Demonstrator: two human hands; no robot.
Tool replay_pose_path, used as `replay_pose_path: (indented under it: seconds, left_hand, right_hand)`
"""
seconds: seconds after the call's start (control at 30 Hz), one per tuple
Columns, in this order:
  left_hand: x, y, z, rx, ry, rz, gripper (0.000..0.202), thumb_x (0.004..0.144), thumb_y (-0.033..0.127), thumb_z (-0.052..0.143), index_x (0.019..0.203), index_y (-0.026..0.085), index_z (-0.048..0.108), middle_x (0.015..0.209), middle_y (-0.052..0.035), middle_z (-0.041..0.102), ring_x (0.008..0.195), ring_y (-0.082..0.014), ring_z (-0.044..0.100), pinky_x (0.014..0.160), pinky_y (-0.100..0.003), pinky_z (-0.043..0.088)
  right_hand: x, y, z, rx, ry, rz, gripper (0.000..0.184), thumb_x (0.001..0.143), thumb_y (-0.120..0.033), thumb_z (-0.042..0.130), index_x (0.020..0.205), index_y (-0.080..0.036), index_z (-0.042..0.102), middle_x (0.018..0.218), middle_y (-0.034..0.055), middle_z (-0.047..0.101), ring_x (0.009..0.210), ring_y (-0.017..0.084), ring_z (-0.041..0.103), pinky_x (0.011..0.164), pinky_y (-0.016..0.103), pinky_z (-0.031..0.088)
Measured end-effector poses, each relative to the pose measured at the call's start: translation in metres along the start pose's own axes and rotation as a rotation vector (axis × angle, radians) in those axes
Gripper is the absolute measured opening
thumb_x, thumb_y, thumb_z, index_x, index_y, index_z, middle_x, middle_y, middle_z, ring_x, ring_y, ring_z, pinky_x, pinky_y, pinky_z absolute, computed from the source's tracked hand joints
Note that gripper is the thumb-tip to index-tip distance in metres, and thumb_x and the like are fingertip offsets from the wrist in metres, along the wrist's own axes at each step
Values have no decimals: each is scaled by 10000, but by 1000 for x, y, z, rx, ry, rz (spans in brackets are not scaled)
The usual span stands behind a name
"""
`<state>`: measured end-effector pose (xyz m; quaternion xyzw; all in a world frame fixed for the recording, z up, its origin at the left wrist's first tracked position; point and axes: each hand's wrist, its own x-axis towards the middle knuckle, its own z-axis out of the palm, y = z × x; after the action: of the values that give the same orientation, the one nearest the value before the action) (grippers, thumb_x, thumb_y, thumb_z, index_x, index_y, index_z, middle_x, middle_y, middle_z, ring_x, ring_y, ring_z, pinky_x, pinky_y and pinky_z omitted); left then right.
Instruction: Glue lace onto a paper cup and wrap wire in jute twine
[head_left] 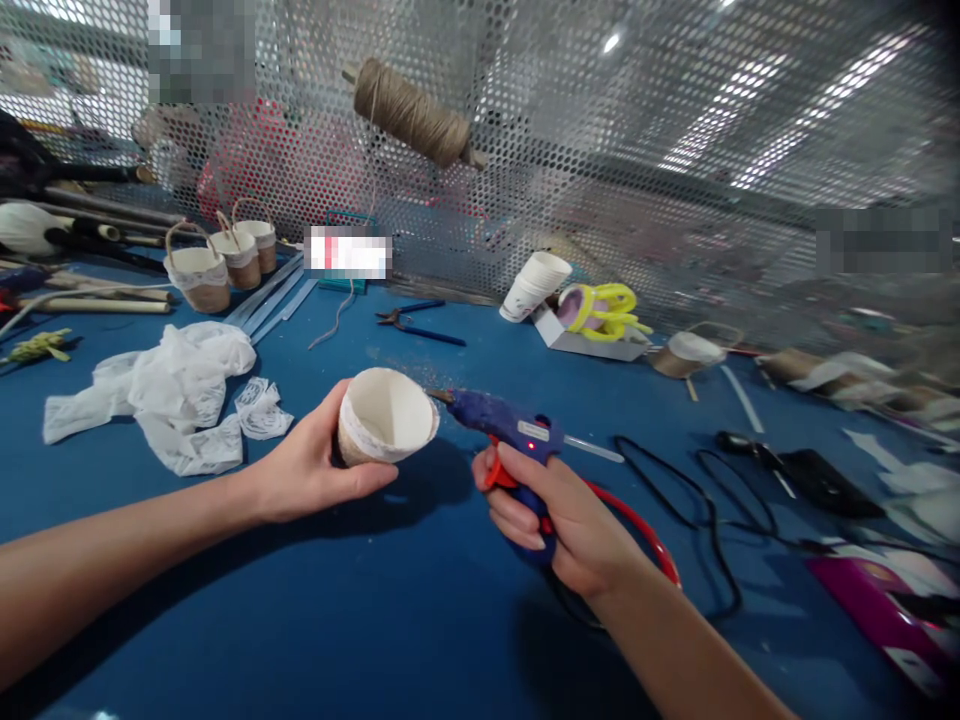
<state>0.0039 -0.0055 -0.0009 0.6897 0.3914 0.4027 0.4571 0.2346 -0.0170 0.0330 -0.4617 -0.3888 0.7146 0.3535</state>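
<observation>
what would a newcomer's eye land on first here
Probably the blue-and-red plastic glue gun in the right hand, mid-picture, its tip by the rim of the white-lined, lace-trimmed cup in the left hand. Above them, a fat brown twine spool stands out against the grey perforated screen.

Glue gun (495, 415) — smooth plastic; cup (386, 415) — matt paper.

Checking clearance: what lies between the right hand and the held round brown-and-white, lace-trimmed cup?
In the head view, the front of the blue plastic glue gun, its metal nozzle near the cup.
</observation>
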Motion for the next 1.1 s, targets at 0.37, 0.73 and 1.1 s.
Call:
replay_pose_path:
  seconds: [0.37,0.73,1.1]
  left_hand:
    - [2,1,5,59,49,12,573,711,319,669,1182,180,374,1107,-72,564,1009,-201,555,896,-314,454]
    - [2,4,-1,245,99,68,597,648,358,713,1129,189,403,1062,-63,562,966,-215,562,844,-346,466]
    - [3,6,-1,229,40,50,585,637,351,722,1108,192,414,1056,-64,563,950,-217,568,831,-348,477]
  right_hand:
    - [-2,7,6,-156,36,-34,319,732,-444,613,651,-139,569,362,-78,378,322,34,300,349,188,191]
    - [-8,-1,-8,-581,206,-287,305,778,-450,581,779,-146,602,408,-58,460,367,72,411,394,216,318]
    - [-8,-6,-16,-753,127,-248,310,792,-446,567,719,-149,619,397,-40,473,369,82,430,418,236,350]
